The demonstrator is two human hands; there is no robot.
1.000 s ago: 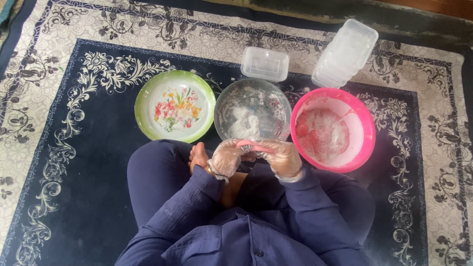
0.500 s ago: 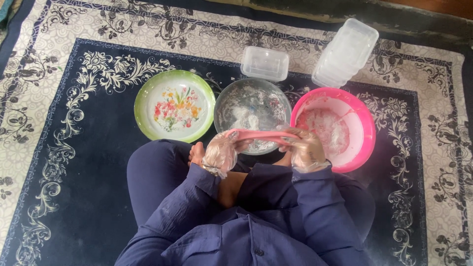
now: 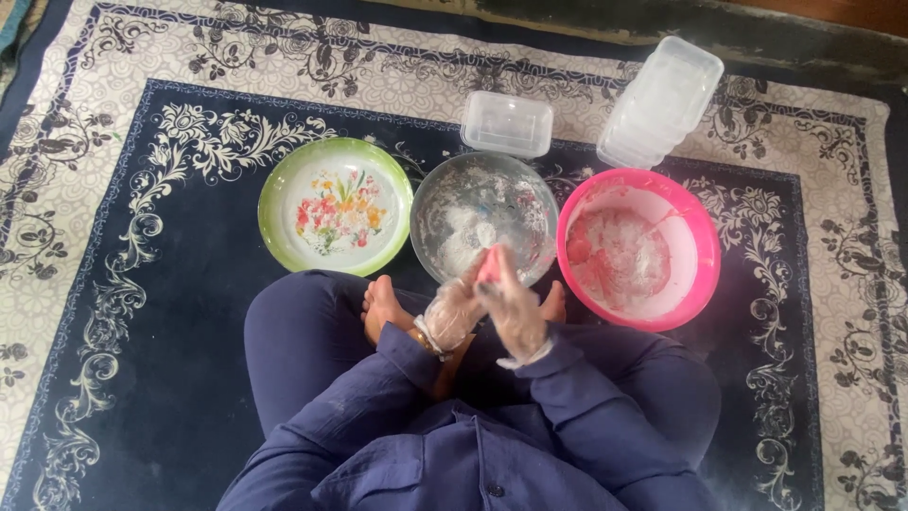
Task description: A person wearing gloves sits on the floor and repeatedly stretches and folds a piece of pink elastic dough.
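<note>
Though pressed between hands (image 3: 487, 308), pink dough (image 3: 488, 266) upright.

Left hand (image 3: 454, 312) and right hand (image 3: 515, 308): thin clear plastic gloves, crinkled, slightly glossy. Pink dough (image 3: 488, 267) between them: soft, matt. Middle bowl (image 3: 430, 203): shiny metal, dusted with white powder. Pink bowl (image 3: 700, 232): smooth plastic, smeared inside. Green-rimmed plate (image 3: 274, 189): glossy, floral print. Lidded containers (image 3: 507, 123): translucent plastic. Rug (image 3: 142, 284): woven cloth, matt.
</note>
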